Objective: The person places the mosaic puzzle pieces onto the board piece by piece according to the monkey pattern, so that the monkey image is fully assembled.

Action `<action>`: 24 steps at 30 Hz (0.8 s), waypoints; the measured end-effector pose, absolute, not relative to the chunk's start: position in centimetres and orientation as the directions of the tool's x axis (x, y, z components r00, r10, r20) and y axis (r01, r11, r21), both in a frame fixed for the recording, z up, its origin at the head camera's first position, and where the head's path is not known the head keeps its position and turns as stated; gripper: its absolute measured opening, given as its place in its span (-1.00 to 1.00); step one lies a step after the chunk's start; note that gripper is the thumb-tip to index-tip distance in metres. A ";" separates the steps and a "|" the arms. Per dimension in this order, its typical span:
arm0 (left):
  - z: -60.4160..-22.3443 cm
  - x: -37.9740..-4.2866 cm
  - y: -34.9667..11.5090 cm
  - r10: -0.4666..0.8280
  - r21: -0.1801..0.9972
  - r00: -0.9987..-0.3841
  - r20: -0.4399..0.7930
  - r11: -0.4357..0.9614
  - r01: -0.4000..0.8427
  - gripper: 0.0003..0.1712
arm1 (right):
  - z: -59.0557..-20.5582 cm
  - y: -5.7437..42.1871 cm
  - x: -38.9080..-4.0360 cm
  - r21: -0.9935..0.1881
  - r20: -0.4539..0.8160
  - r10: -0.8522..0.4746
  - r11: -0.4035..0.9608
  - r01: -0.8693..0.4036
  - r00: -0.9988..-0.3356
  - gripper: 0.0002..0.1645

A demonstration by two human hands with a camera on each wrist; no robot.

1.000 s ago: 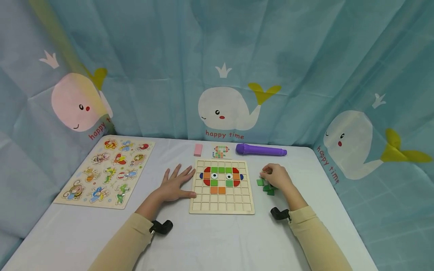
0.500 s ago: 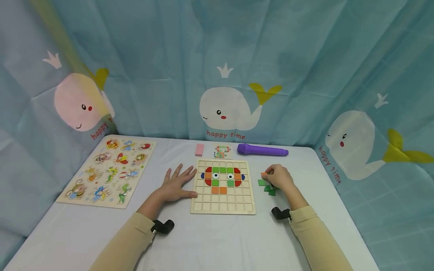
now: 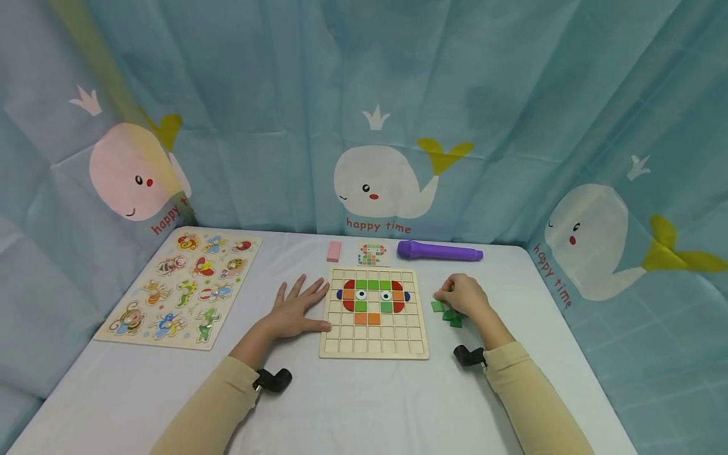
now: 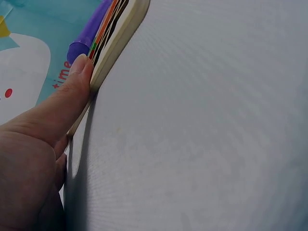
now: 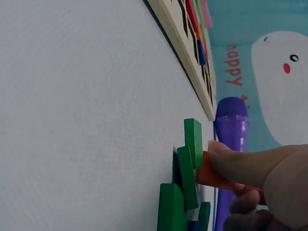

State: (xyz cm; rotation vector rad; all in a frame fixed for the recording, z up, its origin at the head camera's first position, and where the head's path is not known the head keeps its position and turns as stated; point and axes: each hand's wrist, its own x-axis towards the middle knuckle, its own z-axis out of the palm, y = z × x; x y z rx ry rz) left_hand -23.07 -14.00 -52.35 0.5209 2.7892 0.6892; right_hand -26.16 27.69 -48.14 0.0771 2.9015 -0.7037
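My left hand (image 3: 297, 309) lies with fingers spread on the cloth at the left side of the wooden grid board (image 3: 372, 347), its thumb on the board's edge. The thumb (image 4: 72, 94) shows against that edge in the left wrist view. Red, green, orange and blue tiles with two eye tiles form a face on the board, with two orange tiles (image 3: 366, 319) below. Right of the board, my right hand (image 3: 465, 296) pinches an orange tile (image 5: 209, 171) between thumb and fingers. Several green tiles (image 3: 449, 316) lie just under this hand, partly hidden.
Behind the board lie a pink block (image 3: 333, 251), a small pattern card (image 3: 372, 254) and a purple toy microphone (image 3: 439, 251). An insect picture puzzle (image 3: 181, 289) lies at the left. A whale-print curtain (image 3: 273, 126) closes off the table's back and sides.
The orange tile at my right fingertips, visible half a second ago in the head view, is now hidden behind the fingers. The hand has shifted only slightly; my left hand stays in place.
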 end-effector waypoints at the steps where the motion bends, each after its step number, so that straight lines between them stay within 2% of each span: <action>1: -52.3 -23.1 -14.0 0.388 0.484 -0.913 -0.129 0.828 0.283 0.26 | -48.1 27.5 -26.1 -0.461 -0.153 0.003 0.884 0.074 -0.988 -0.67; 7: -52.1 -23.1 -14.0 0.383 0.490 -0.913 -0.136 0.827 0.274 0.28 | -47.6 26.3 -25.7 -0.538 -0.113 -0.059 0.843 0.011 -0.992 -0.64; 16: -52.2 -23.1 -14.1 0.388 0.495 -0.913 -0.126 0.822 0.281 0.26 | -46.1 24.0 -24.4 -0.562 -0.108 -0.109 0.827 -0.029 -0.988 -0.61; 24: -52.5 -23.2 -14.1 0.389 0.490 -0.912 -0.128 0.825 0.282 0.28 | -45.8 22.3 -23.4 -0.615 -0.094 -0.158 0.785 -0.067 -0.983 -0.70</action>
